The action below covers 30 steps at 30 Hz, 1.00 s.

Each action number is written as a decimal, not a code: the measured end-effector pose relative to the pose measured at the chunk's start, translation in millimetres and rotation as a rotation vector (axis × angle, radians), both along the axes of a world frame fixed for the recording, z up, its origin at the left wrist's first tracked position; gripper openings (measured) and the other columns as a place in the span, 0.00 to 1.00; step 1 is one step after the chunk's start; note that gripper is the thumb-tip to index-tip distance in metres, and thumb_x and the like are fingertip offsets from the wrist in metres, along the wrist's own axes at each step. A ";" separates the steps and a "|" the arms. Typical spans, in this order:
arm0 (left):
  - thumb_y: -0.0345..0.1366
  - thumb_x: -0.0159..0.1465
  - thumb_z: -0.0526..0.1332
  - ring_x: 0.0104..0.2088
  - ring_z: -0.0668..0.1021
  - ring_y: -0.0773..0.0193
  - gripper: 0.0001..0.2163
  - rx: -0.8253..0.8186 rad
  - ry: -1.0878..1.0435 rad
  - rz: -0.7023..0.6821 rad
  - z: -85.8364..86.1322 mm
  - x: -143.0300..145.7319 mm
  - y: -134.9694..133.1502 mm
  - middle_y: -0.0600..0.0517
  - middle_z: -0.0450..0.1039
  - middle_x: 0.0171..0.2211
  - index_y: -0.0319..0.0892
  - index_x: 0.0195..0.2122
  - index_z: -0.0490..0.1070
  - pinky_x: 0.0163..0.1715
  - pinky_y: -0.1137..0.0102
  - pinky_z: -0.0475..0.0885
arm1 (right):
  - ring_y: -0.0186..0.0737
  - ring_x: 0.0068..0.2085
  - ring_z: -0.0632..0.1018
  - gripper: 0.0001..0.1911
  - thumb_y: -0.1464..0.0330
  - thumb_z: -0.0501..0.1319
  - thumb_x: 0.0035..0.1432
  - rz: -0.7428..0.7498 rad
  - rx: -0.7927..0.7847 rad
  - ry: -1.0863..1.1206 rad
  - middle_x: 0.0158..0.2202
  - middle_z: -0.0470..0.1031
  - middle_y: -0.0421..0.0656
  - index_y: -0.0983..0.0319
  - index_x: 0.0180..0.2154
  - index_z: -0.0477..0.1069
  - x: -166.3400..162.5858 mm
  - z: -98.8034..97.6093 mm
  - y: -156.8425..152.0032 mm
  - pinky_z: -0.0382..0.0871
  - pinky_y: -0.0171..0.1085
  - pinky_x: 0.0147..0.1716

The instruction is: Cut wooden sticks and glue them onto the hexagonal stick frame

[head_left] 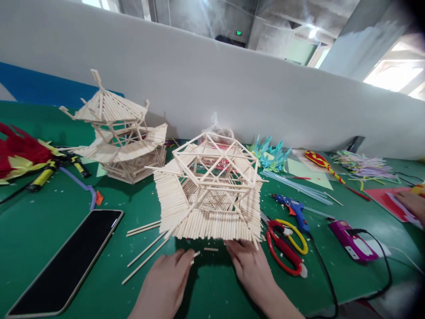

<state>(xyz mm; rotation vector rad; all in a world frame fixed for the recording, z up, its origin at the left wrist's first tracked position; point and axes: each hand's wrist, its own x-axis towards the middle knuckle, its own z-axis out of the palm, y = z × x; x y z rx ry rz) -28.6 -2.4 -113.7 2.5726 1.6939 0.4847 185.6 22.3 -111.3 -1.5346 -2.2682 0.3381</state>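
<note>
A pavilion model of thin wooden sticks [212, 226] stands in front of me, with a slatted skirt roof and an open hexagonal frame on top. My left hand [172, 274] is closed on short wooden stick pieces [196, 254], just short of the front eave. Under that eave's right end, my right hand [249, 266] grips the model's edge, its fingertips partly hidden by the roof. One short stick piece [211, 249] lies on the green table between my hands. Several longer sticks [144, 259] rest left of the model.
A roofed stick pagoda [122, 146] stands back left, near a phone [66, 266]. Red-handled cutters [285, 248], a blue glue gun [294, 210] and a purple power box [352, 241] with cables lie right. Another person's hand [411, 204] is at the right edge. A white partition [199, 79] runs behind.
</note>
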 end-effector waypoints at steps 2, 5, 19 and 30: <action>0.23 0.58 0.48 0.30 0.77 0.54 0.14 0.028 0.063 0.027 -6.7 -6.4 7.2 0.45 0.76 0.30 0.38 0.39 0.71 0.29 0.62 0.70 | 0.44 0.34 0.74 0.16 0.75 0.54 0.54 0.013 0.030 -0.017 0.32 0.76 0.46 0.57 0.41 0.74 -2.4 -7.6 6.4 0.65 0.43 0.40; 0.20 0.56 0.50 0.32 0.76 0.51 0.14 0.055 0.147 0.059 -11.0 -12.6 16.3 0.44 0.75 0.31 0.38 0.37 0.72 0.32 0.59 0.68 | 0.41 0.27 0.73 0.17 0.76 0.54 0.52 0.031 0.086 -0.051 0.24 0.75 0.44 0.56 0.41 0.74 -6.1 -17.1 11.3 0.65 0.41 0.38; 0.36 0.61 0.53 0.39 0.72 0.53 0.06 0.042 0.142 0.044 -13.1 -41.0 27.2 0.49 0.73 0.35 0.45 0.33 0.70 0.39 0.59 0.60 | 0.43 0.34 0.73 0.17 0.74 0.55 0.53 0.061 0.171 0.006 0.32 0.73 0.45 0.51 0.43 0.72 -5.5 -11.5 0.7 0.65 0.40 0.33; 0.37 0.58 0.57 0.40 0.70 0.52 0.08 0.133 0.097 0.075 -13.2 -56.1 16.3 0.45 0.70 0.39 0.43 0.39 0.67 0.37 0.60 0.60 | 0.29 0.22 0.70 0.08 0.67 0.60 0.53 0.046 -0.415 1.062 0.30 0.71 0.41 0.56 0.37 0.74 -30.3 38.6 -27.8 0.63 0.29 0.18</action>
